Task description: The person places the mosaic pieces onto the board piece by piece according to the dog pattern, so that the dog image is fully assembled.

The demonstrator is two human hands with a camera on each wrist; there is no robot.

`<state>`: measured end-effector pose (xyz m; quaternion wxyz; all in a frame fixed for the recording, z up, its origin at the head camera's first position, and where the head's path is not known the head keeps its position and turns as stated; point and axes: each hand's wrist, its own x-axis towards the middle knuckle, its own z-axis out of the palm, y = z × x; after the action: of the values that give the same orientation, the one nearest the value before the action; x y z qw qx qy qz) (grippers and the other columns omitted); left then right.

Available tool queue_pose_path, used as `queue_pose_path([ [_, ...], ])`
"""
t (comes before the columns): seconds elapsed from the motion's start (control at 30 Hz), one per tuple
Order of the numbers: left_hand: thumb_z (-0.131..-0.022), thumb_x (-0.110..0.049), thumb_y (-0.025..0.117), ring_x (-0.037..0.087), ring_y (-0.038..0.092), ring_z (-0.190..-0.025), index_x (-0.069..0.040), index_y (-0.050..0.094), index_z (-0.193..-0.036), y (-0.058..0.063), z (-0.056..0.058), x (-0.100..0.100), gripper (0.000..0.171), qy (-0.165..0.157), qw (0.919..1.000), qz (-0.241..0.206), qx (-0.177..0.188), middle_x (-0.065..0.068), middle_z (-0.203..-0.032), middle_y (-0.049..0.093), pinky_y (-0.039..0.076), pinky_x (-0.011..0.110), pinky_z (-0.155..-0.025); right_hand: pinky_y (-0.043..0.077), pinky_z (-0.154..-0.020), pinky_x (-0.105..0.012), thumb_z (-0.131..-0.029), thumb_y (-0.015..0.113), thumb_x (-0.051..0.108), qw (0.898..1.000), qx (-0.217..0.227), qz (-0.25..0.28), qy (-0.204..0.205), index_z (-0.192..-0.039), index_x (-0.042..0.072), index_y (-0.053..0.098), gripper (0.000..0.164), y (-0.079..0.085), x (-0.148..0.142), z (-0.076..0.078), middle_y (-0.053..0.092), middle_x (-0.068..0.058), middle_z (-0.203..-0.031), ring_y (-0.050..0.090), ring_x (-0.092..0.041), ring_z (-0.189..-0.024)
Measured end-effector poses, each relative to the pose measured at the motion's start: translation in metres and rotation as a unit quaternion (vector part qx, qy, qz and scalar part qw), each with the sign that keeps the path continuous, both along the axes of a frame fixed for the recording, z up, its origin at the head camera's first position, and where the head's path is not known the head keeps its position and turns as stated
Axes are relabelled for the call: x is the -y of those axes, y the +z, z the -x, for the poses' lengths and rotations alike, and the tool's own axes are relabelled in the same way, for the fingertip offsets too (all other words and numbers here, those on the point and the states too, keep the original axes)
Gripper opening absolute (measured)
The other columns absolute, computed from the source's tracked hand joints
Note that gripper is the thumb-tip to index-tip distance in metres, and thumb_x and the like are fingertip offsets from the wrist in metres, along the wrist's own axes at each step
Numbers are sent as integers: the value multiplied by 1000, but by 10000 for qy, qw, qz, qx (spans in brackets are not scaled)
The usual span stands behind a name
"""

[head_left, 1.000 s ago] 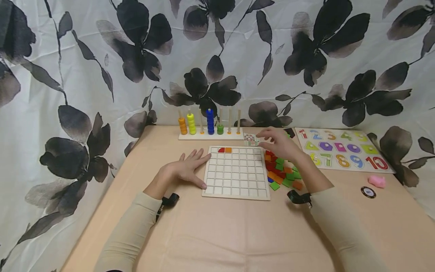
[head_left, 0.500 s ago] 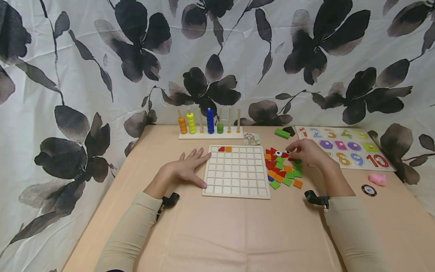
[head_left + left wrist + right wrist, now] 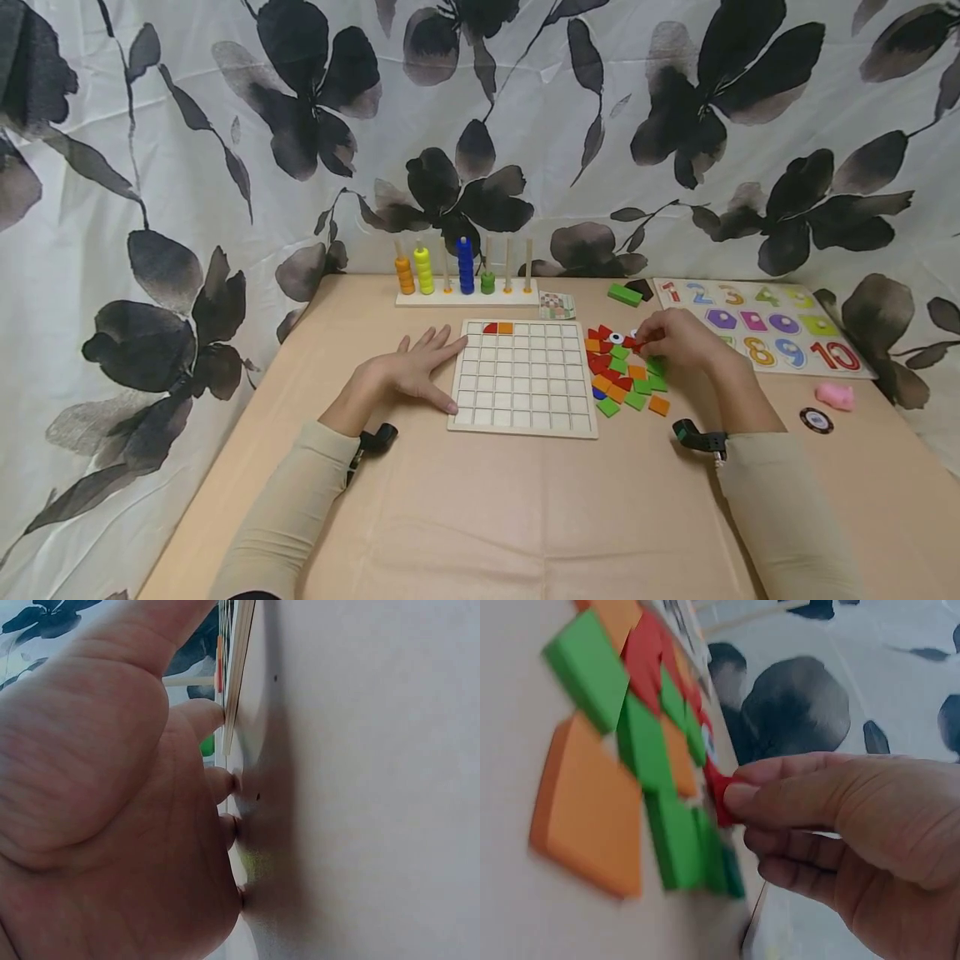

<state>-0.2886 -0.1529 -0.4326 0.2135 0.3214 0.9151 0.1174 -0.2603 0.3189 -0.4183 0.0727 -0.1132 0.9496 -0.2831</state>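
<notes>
A pale wooden grid board [image 3: 525,383] lies flat on the table, with a red piece [image 3: 491,328] and an orange square [image 3: 506,328] in its top row. My left hand [image 3: 405,372] has its fingers spread beside the board, thumb and index finger touching its left edge. In the left wrist view, the other fingertips rest on the table. At the far right part of a pile of coloured tiles [image 3: 619,353], my right hand [image 3: 681,337] pinches a red tile [image 3: 721,796] between thumb and index finger. Green and orange tiles lie close by in the right wrist view.
Behind the board stand a peg stacker [image 3: 466,296] with coloured rings and a small printed card [image 3: 557,306]. A green block [image 3: 625,294] lies at the back. To the right are a number puzzle board [image 3: 772,333], a pink toy [image 3: 835,396] and a round black-and-white disc [image 3: 816,420].
My right hand has moved from beside the card, right and nearer, to the tile pile, where it now pinches a red tile. The green block has come into view. My left hand has stayed put.
</notes>
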Motion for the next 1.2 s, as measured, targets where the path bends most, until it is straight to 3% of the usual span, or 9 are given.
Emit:
queue_pose_path([
  [0.13,-61,-78,69,33,-12,-146,-34,5,-155,1,0,0,122,17,10000,11,24,9,-161,-9,-5,64,-110,52,-73,-34,-90,68,11,9989,-148,374,253,-99,12,71,10,13,26,10,67,-4,-95,60,-26,-83],
  [0.23,-61,-78,69,33,-12,-146,-34,5,-155,2,0,0,122,13,10000,7,10,9,-161,-9,-5,64,-110,52,-71,-36,-90,67,14,9947,-530,773,434,-101,13,70,11,22,58,24,66,-4,-93,60,-26,-82],
  [0.33,-61,-78,69,33,-12,-146,-34,5,-155,1,0,1,121,14,10000,-11,7,9,-161,-9,-6,65,-110,51,-71,-33,-91,67,14,9879,-843,1182,554,-106,13,72,16,23,93,40,68,-3,-97,59,-23,-83],
  [0.43,-61,-78,69,32,-13,-146,-34,5,-155,0,1,2,122,42,10000,-14,43,9,-161,-10,-7,65,-109,51,-73,-31,-90,67,12,9845,-798,1397,696,-109,10,73,20,15,123,57,70,-4,-101,59,-21,-86],
  [0.63,-61,-79,68,33,-13,-146,-34,5,-155,-1,2,1,122,57,10000,29,60,8,-161,-10,-7,67,-108,49,-78,-34,-88,69,9,9921,-440,870,795,-101,9,76,15,-3,159,73,72,-4,-97,59,-19,-88],
  [1.2,-59,-80,68,31,-14,-146,-36,5,-154,-3,4,-1,123,56,9999,-5,85,7,-161,-11,-8,66,-109,50,-77,-35,-88,70,11,9956,-474,-24,812,-94,9,77,9,-8,175,71,72,-1,-90,61,-18,-85],
])
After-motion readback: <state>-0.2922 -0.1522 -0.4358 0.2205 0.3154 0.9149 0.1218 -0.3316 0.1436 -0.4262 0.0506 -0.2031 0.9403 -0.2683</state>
